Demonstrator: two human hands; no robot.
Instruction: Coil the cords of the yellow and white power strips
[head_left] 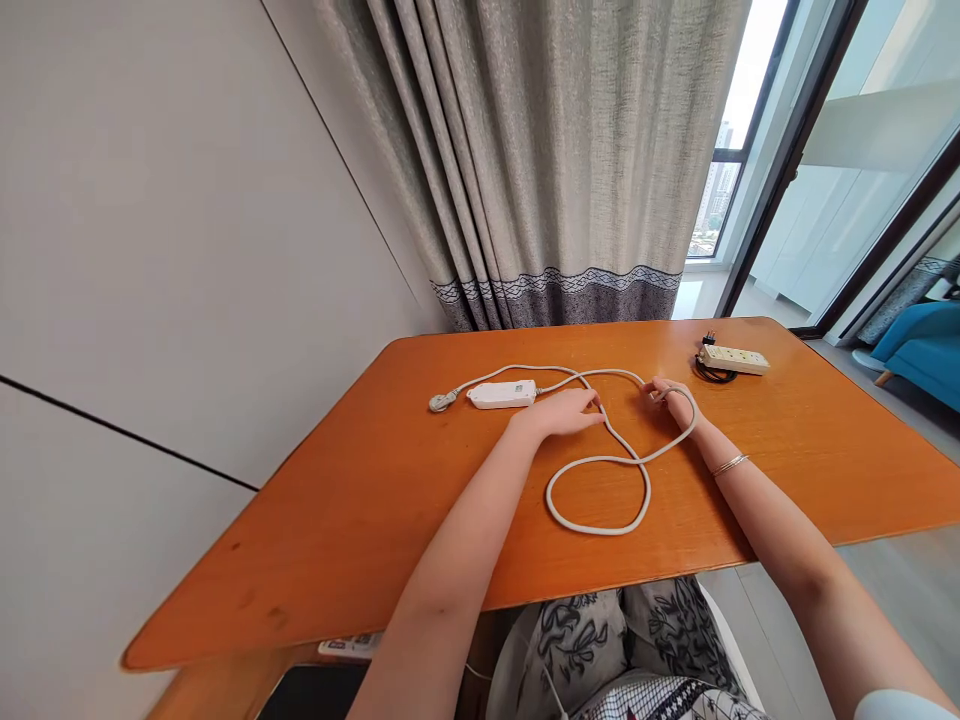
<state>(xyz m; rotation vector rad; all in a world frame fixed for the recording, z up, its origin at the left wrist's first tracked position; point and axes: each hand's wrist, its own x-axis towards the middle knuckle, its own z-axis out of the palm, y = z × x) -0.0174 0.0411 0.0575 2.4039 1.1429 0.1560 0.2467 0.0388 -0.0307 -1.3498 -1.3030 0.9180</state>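
A white power strip (pixel 501 394) lies on the orange wooden table (pixel 360 500), its plug (pixel 439 402) to the left. Its long white cord (pixel 600 490) runs right and forms a loop near the front edge. My left hand (pixel 561 412) rests palm down on the cord just right of the strip, fingers together and stretched flat. My right hand (pixel 671 398) lies a little to the right with the cord wrapped round it, fingers curled on the cord. A thin bracelet sits on my right wrist.
A second, cream power strip (pixel 735 359) with a coiled black cord (pixel 712 372) lies at the far right of the table. A grey curtain (pixel 555 160) hangs behind, a wall to the left, glass doors and a blue chair (pixel 926 350) to the right.
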